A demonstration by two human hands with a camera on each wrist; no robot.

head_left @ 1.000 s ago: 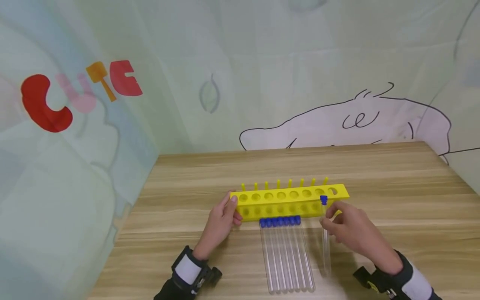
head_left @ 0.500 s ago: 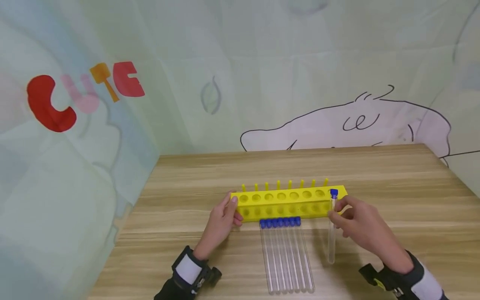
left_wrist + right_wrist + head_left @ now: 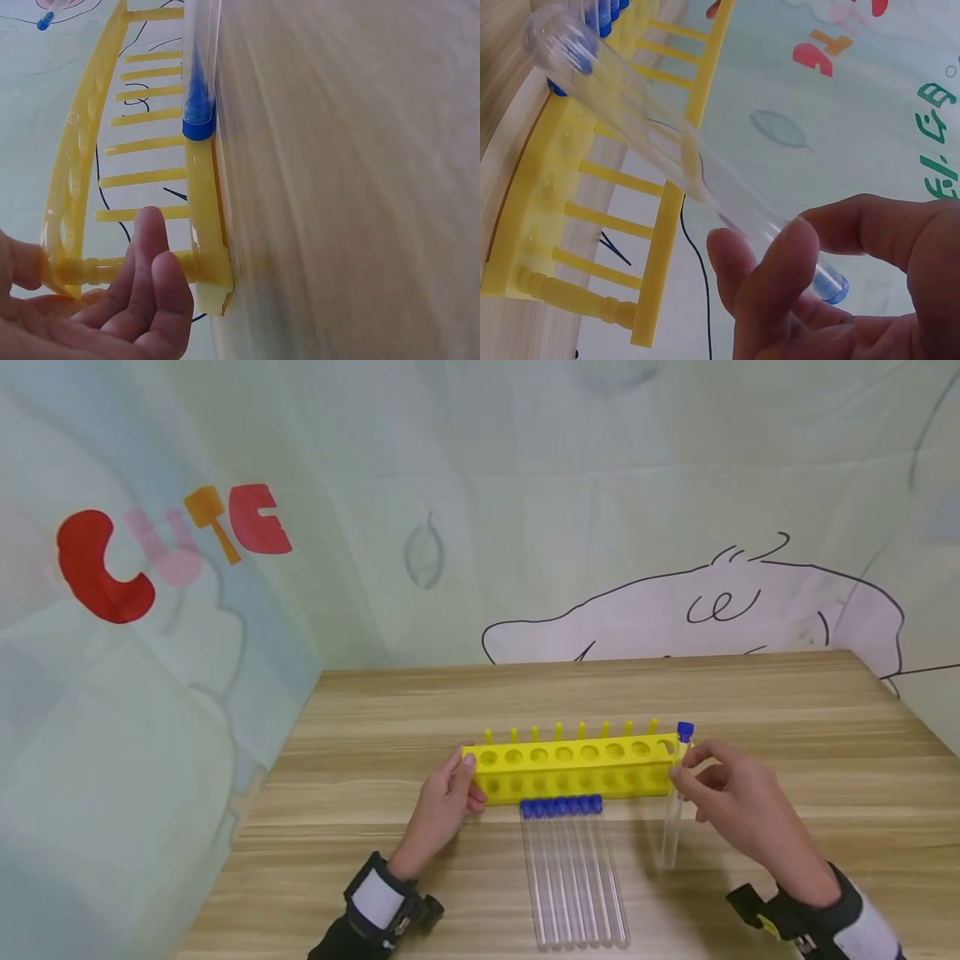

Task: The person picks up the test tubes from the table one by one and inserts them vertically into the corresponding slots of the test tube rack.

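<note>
A yellow test tube rack (image 3: 551,777) stands on the table, with a row of round holes along its top. My left hand (image 3: 441,797) grips its left end, the thumb at the upper plate and fingers around the end post in the left wrist view. My right hand (image 3: 742,802) pinches a clear test tube (image 3: 672,831) near its blue cap (image 3: 685,732). That tube is tilted, cap end up, in front of the rack's right end. In the right wrist view its rounded bottom (image 3: 551,37) is off the table. The rack's holes hold no tubes.
Several clear test tubes (image 3: 576,881) with blue caps lie side by side in front of the rack, caps toward it. Wood-grain table (image 3: 825,727) extends around them. A printed cloth (image 3: 390,510) hangs behind and at the left.
My right hand has carried the pinched test tube right and up, to the rack's right end; the tube now leans more. The left hand and the rack have stayed in place.
</note>
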